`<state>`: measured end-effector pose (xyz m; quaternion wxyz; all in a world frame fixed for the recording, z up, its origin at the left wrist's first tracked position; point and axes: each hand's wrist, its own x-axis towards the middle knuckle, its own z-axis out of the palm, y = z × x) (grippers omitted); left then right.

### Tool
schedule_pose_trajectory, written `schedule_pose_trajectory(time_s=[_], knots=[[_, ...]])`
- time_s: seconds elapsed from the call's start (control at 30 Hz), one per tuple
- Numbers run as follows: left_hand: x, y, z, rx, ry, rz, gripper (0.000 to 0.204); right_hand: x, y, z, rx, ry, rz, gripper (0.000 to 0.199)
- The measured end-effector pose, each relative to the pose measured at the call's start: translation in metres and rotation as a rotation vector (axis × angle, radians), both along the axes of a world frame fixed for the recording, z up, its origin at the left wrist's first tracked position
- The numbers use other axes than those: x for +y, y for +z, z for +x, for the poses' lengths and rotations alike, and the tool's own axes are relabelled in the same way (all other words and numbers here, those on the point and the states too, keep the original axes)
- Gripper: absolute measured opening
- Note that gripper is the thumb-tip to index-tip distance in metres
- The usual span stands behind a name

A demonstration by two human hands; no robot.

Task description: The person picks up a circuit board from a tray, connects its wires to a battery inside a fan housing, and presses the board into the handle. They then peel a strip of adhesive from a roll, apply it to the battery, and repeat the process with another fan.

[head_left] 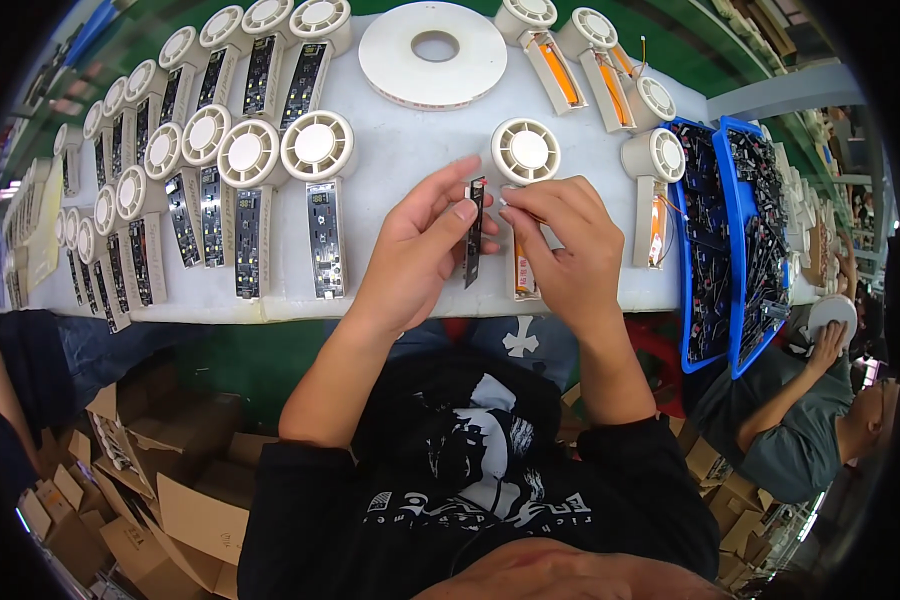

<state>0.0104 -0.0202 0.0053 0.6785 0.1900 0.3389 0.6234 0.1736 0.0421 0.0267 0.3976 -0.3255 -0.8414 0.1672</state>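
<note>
A thin black circuit board (475, 240) stands edge-on above the smooth, whitish table (400, 150), gripped between thumb and curled fingers of the left hand (420, 240), while the right hand (577, 240), fingers bent, pinches a small pale piece (505, 194) just beside it, near a round, slotted, cream plastic fan (526, 150).

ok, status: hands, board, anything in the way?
Left hand holding dark circuit board, near edge-on. Right hand pinched beside it, contents unclear. White fan unit partly behind right hand; no obstruction visible.
</note>
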Motion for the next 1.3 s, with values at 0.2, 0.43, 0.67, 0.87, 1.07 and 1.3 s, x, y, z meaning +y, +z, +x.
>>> schedule_pose_trajectory(time_s=[0.2,0.43,0.67,0.87,1.07,1.3], knots=[[-0.010,-0.003,-0.006,0.054,-0.097,-0.051,0.035,-0.001,-0.003,-0.002,0.000,-0.009,0.009,0.023],[-0.008,-0.007,-0.004,0.089,-0.087,-0.003,0.034,0.001,-0.004,0.000,-0.051,-0.017,0.099,0.022],[-0.009,-0.007,0.000,0.244,-0.048,0.009,0.033,0.002,0.001,0.001,-0.180,0.001,0.179,0.022],[-0.007,-0.006,-0.003,0.228,-0.085,0.023,0.033,0.010,0.002,0.005,-0.142,0.080,0.073,0.020],[-0.006,-0.009,-0.012,0.118,-0.193,0.060,0.032,0.024,0.007,0.013,-0.052,0.242,-0.192,0.022],[-0.005,-0.006,-0.015,0.127,-0.275,0.050,0.031,0.041,0.011,0.021,-0.151,0.409,-0.156,0.031]])
